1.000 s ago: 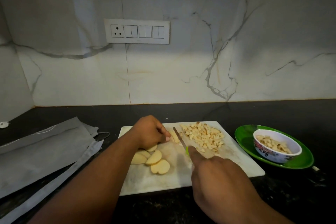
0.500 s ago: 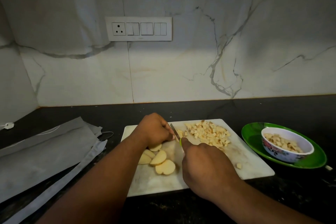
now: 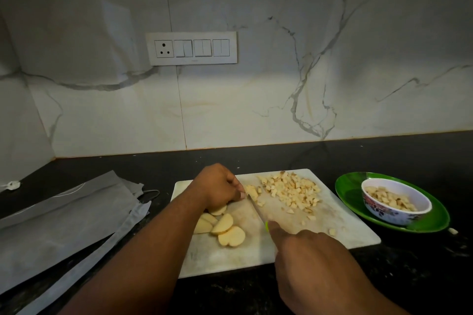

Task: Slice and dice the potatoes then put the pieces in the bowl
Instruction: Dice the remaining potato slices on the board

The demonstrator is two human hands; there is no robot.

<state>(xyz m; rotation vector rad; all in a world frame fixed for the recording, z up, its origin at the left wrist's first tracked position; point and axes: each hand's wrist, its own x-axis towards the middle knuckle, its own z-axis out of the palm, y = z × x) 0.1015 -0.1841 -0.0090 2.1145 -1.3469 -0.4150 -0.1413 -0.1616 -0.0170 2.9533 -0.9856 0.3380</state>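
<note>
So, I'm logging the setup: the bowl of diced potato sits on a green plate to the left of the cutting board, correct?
Not quite. The head view shows the bowl of diced potato on the green plate to the right of the cutting board, not the left.

white cutting board [image 3: 268, 258] on black counter [image 3: 409, 276]. left hand [image 3: 217, 188] curled over potato slices at board's 9 o'clock, more potato slices [image 3: 225, 230] just below. right hand [image 3: 304, 258] at 6 o'clock gripping knife [image 3: 257, 208], blade angled toward 11. diced heap [image 3: 291, 190] at 1 o'clock. bowl [image 3: 396, 202] of pieces on green plate [image 3: 353, 192] at 3 o'clock. grey cloth [image 3: 64, 225] at 9.
</note>
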